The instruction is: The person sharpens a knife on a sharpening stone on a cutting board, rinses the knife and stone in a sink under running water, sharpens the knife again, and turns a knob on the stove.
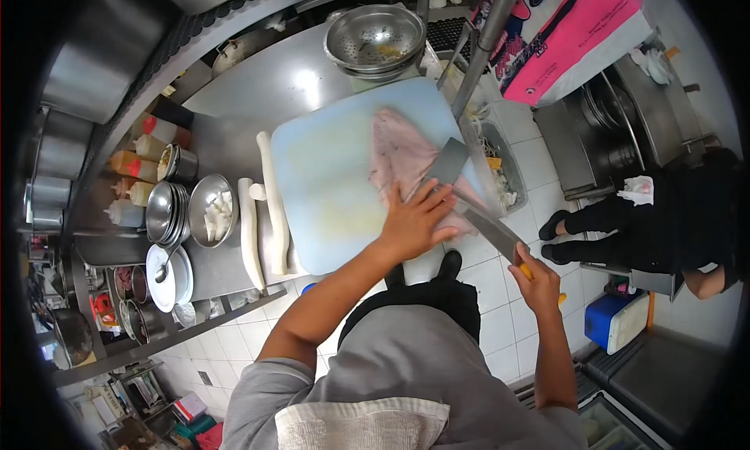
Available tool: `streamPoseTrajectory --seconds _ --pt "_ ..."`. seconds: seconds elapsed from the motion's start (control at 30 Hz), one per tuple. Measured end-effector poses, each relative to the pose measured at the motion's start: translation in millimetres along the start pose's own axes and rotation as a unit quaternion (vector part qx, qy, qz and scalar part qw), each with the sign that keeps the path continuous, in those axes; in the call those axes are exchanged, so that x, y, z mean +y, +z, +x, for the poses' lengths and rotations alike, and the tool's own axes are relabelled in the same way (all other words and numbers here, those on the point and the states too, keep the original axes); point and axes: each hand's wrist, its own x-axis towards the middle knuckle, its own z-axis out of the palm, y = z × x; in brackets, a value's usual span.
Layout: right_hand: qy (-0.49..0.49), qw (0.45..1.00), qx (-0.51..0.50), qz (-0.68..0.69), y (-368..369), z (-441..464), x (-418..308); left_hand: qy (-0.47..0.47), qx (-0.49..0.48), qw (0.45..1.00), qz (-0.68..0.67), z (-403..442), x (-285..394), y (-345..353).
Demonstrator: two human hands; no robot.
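A pale pinkish slab of meat or fish [394,149] lies on the right part of the light blue cutting board [320,169]. My left hand [416,222] rests on its lower part with the fingers spread. In my right hand [536,276] is the yellow handle of a long knife [492,230], whose blade reaches up-left to the slab beside my left fingers. A wide rectangular blade [448,162] lies over the slab's right side; where its handle is, I cannot tell. Long white root pieces [273,208] lie along the board's left edge.
Behind the board sits a metal colander [375,37]. To the left are a bowl of white pieces [212,210], stacked bowls, sauce bottles and white plates [169,282]. A tray of scraps [501,169] adjoins the board's right side. Another person [648,223] stands at the far right.
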Motion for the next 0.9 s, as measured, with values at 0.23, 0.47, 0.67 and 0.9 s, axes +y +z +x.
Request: streamPoseTrajectory --seconds 0.23,0.47,0.67,0.9 --pt "-0.13 0.986 -0.054 0.089 74.1 77.2 -96.5 -0.167 -0.009 0.982 0.092 -96.7 -84.3 -70.6" --pt "-0.009 0.997 0.036 0.065 16.0 -4.9 -0.8 0.009 -0.022 1.0 0.006 2.8 11.8 1.3" --pt "-0.072 0.985 -0.023 0.155 56.8 48.9 -71.6 -0.108 0.001 0.992 0.06 -60.8 -54.6 -37.5" --pt "-0.061 0.993 -0.005 0.103 48.3 40.3 -51.5 -0.072 -0.002 0.996 0.055 -40.8 -39.7 -31.3"
